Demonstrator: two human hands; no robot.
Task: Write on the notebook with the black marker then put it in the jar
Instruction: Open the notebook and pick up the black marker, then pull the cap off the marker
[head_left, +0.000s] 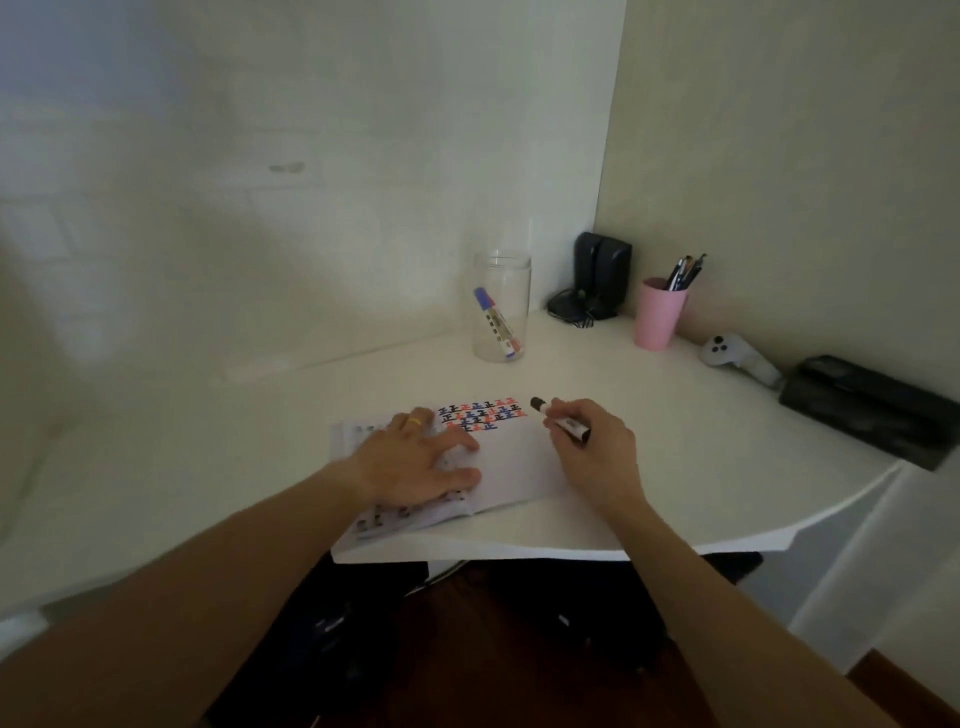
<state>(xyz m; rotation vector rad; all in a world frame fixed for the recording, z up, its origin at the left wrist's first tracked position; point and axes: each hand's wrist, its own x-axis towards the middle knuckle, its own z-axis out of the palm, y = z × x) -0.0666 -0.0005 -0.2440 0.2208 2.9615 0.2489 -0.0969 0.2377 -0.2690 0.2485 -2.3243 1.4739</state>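
Note:
An open notebook (511, 462) lies on the white desk, with rows of black, blue and red marks at the top of its right page. My left hand (415, 462) rests flat on the notebook, fingers spread. My right hand (592, 447) grips the black marker (561, 420), its capped end pointing up and left above the page's right edge. A clear glass jar (501, 306) stands upright behind the notebook, and a blue marker leans inside it.
A pink cup (658, 317) with pens stands right of the jar. Black speakers (602, 275) sit in the corner. A white controller (737, 358) and a black case (867, 405) lie along the right wall. The desk's front edge (519, 553) runs just below the notebook.

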